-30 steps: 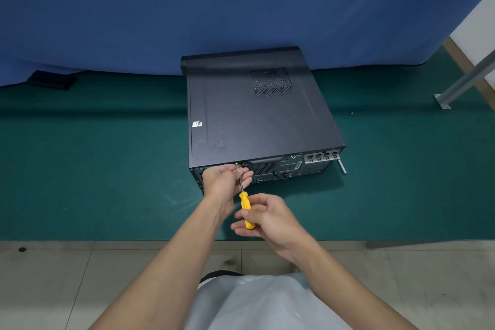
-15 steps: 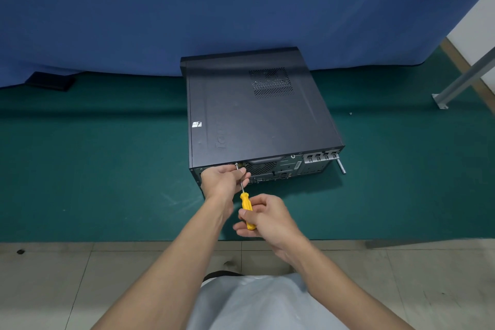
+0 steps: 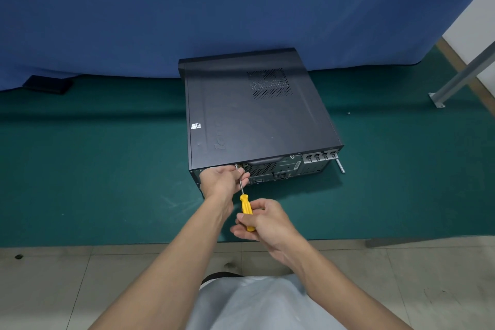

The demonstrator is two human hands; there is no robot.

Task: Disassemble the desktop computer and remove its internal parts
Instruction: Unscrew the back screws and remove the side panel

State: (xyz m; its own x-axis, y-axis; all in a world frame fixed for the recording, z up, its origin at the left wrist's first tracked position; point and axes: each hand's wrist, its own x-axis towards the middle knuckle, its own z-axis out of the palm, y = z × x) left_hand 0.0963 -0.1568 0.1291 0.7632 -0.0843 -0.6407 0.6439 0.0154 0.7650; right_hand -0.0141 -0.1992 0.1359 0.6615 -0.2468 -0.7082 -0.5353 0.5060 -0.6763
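While the screwdriver (image 3: 245,205) is pinched by the left hand (image 3: 221,181) and gripped by the right hand (image 3: 266,224), the screw (image 3: 236,165) at 7 o'clock on the computer (image 3: 257,115) could be stripped by tilt.

The desktop computer (image 3: 254,110) lies flat on the mat (image 3: 93,169), its port panel turned toward the person. Directly behind the computer hangs a curtain (image 3: 187,8). Well to the computer's left, a flat slab (image 3: 47,85) sits at the foot of the curtain. Far to its right stands a slanted metal strut (image 3: 460,78). A short rod (image 3: 340,166) lies on the mat just beside the computer's near right corner. In front of the computer's near left corner, the left hand (image 3: 222,179) pinches the shaft of the screwdriver (image 3: 245,203), whose tip meets the panel's upper edge. The right hand (image 3: 263,222) grips its handle nearer the person. The tiled floor (image 3: 53,289) lies in front of the mat.
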